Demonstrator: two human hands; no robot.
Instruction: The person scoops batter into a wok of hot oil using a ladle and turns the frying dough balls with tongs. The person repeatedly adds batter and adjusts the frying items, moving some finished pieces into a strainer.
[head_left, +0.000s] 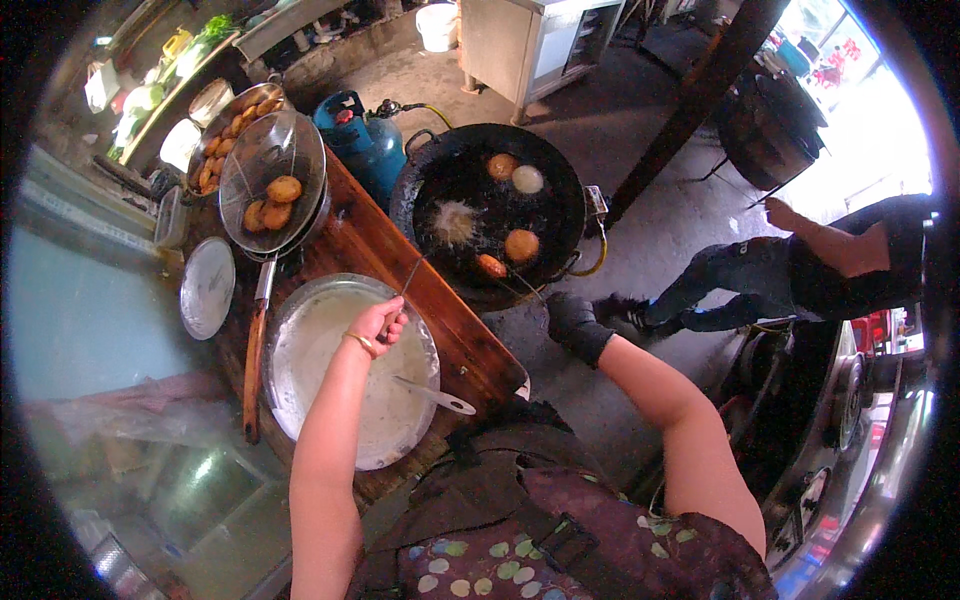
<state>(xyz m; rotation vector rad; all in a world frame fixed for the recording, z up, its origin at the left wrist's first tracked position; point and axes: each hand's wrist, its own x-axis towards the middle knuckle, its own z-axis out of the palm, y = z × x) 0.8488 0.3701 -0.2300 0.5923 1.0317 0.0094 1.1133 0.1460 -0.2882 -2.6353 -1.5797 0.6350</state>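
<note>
My left hand (377, 326), with a gold bracelet at the wrist, grips the end of a thin metal rod (411, 276) above a wide metal basin (430, 352) of pale batter (315, 337). A flat white-handled utensil (452, 402) leans on the basin's rim. In a dark glove, my right hand (577, 324) holds a thin metal skewer (525, 283). It reaches over the near rim of a large black wok (480, 142) toward a tilted browned cake (491, 265). Also in the oil are two browned cakes (521, 244), a pale cake (527, 179) and a bubbling patch (454, 223).
On the wooden table (360, 217), a long-handled mesh strainer (247, 161) holds fried cakes (284, 189). Behind it sits a pan of more (244, 124). A blue gas cylinder (360, 142) stands by the wok. A person (847, 255) is at the right, near a dark barrel-shaped vessel (769, 135).
</note>
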